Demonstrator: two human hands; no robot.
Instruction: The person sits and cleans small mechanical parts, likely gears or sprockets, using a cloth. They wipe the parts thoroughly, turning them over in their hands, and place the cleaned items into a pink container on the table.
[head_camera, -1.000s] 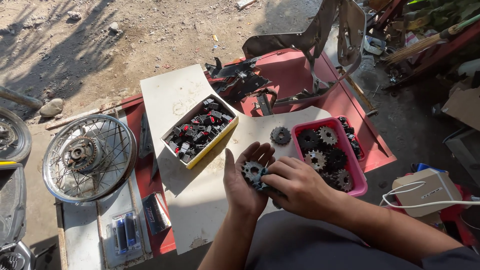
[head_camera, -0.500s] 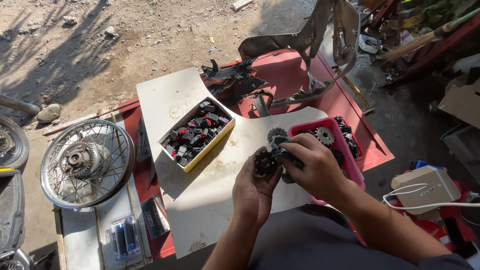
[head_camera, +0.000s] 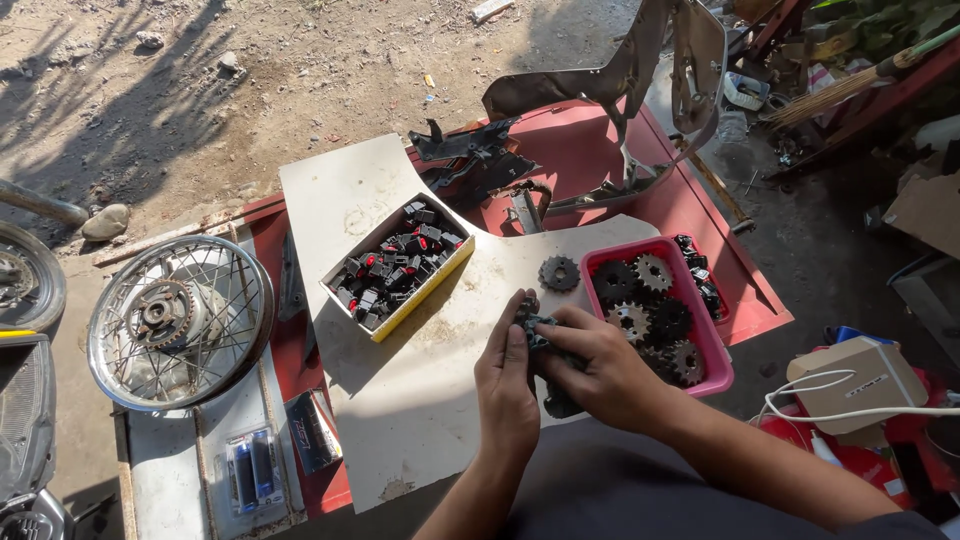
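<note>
both hands, left hand and right hand, have fingers clamped on 1 dark gear beside the pink tray of gears.

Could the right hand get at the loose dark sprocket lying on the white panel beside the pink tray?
Probably yes: the loose dark sprocket lies uncovered just beyond the right hand, with bare white panel between, though both hands now grip a small dark part.

Both hands around a dark sprocket beside pink tray.
</note>
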